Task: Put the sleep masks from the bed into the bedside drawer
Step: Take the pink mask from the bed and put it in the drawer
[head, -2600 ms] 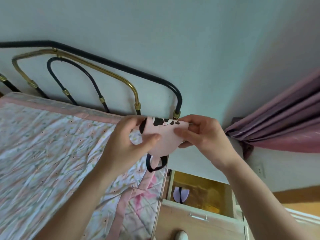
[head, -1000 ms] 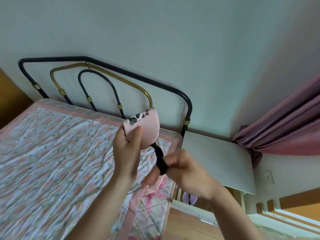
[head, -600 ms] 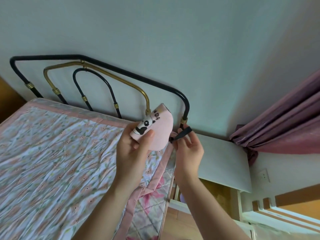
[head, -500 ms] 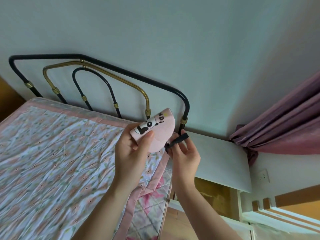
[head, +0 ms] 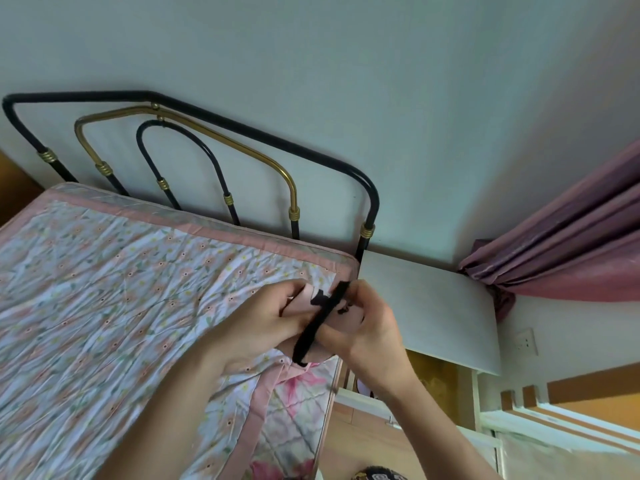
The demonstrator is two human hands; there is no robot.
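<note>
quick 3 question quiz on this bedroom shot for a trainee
1. True or false: both hands hold the pink sleep mask.
2. The black strap crosses: A the mask's front, B the headboard, C the curtain?
3. What white furniture stands right of the bed?

Key
1. True: left hand and right hand grip it.
2. A.
3. The bedside table.

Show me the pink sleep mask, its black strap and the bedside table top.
pink sleep mask (head: 346, 318): head view, pink fabric between hands.
black strap (head: 320, 322): head view, mid-band.
bedside table top (head: 426, 303): head view, bare white surface.
</note>
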